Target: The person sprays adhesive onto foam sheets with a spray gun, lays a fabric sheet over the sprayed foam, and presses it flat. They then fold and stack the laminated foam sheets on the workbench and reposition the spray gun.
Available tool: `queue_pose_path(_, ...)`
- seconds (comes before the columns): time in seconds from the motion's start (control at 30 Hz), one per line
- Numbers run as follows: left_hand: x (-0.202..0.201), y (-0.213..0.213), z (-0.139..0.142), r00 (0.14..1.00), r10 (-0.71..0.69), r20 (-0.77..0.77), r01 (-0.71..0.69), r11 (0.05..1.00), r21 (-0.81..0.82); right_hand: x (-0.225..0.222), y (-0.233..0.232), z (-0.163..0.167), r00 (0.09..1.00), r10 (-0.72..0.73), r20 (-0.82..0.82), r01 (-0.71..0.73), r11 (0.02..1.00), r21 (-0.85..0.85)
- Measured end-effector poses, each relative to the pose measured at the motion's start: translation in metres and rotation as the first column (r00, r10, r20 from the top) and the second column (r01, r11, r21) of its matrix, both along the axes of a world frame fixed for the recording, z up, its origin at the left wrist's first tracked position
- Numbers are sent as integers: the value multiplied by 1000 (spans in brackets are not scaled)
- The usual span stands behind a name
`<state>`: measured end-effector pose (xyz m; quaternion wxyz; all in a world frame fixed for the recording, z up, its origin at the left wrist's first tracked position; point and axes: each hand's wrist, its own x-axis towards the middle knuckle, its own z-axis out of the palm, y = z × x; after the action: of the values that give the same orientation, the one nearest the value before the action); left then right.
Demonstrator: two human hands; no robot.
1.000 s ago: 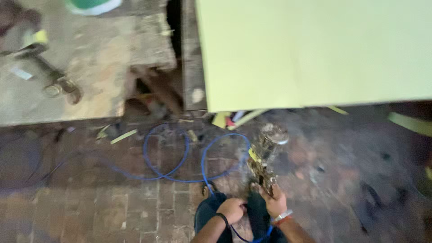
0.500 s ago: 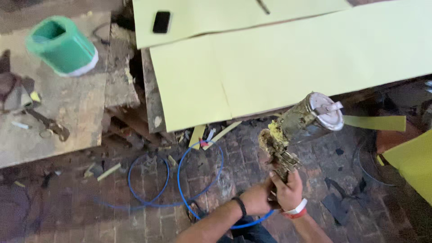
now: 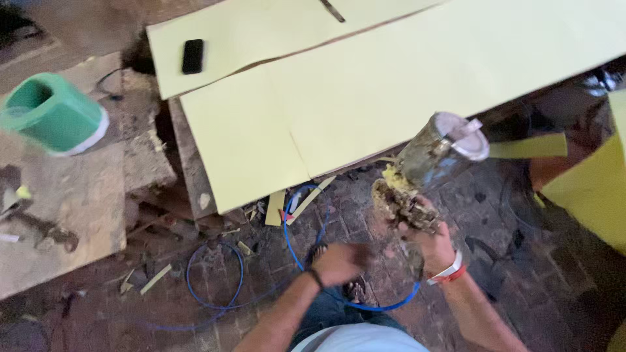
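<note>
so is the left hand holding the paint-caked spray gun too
No, only the right hand grips the spray gun; the left hand hangs apart from it, lower down over the blue hose.

Gripping a paint-crusted spray gun [image 3: 417,182] in the right hand [image 3: 433,244], hovering the left hand [image 3: 339,263] near a blue hose [image 3: 306,221] below yellow boards [image 3: 391,91]

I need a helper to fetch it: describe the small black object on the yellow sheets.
Start at the pale yellow sheets across the top. On the upper sheet's left end lies a small black phone-like slab. It is the only dark rectangle there; the green container sits off the sheets.
</note>
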<state>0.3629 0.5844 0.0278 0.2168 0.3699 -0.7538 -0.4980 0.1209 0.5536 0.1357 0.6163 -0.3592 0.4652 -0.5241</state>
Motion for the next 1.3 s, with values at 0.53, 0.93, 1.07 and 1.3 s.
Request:
queue_pose_path(0.53, 133, -143, -100, 48, 993, -109, -81, 113, 990, 10, -95, -18, 927, -350, -137, 344, 937, -68)
queue_pose_path(0.93, 137, -210, -86, -230, 933, -278, -353, 186, 917, -27, -170, -32, 940, -270, -208, 283, 959, 30)
queue_pose_path(1.07, 114, -239, -39, -92, 958, -271, -543, 180, 820, -80, -200, -45, 941, -280, -192, 296, 954, 58)
queue_pose_path(1.3, -3, -314, 64, 177, 759, -626, -570, 598, 563, -187, -234, -62, 942, -201, -270, 230, 970, 82)
